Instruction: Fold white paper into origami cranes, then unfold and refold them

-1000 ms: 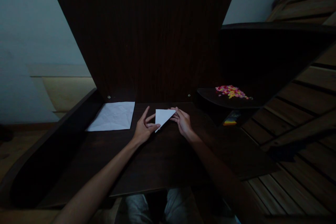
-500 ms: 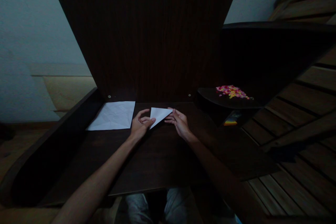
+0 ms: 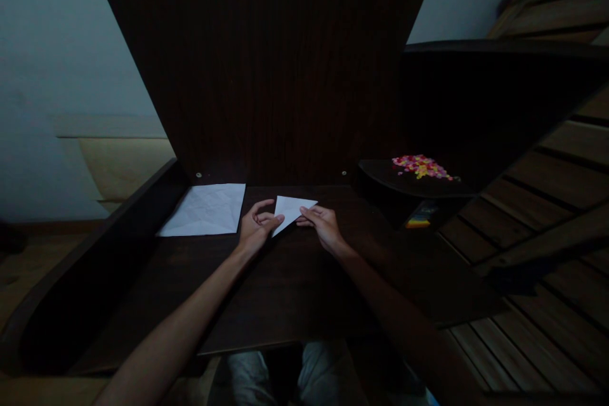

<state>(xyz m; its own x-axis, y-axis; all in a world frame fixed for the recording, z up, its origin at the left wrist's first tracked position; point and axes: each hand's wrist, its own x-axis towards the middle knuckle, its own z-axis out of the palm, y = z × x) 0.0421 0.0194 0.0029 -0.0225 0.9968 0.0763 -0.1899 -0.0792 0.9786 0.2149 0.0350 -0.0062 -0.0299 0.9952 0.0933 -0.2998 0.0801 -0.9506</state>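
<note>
A small folded piece of white paper (image 3: 291,208), triangular in outline, is held between my two hands above the dark desk. My left hand (image 3: 257,226) pinches its left lower edge, the thumb on top and the other fingers curled behind. At the pointed right end, my right hand (image 3: 323,223) grips the paper with its thumb on the upper face and the fingers underneath. Left of my hands lies a larger white sheet (image 3: 209,209) with crease lines across it.
The dark desk (image 3: 266,304) has a raised side panel (image 3: 95,266) on the left and a tall back board (image 3: 271,76). A pile of small pink, red and yellow pieces (image 3: 422,166) sits on a corner shelf (image 3: 380,172) at right. Wooden slats (image 3: 547,196) stand beyond it.
My right thumb has moved left from the paper's tip onto its upper face. The folded paper has shifted slightly to the right. My left hand keeps its pinch.
</note>
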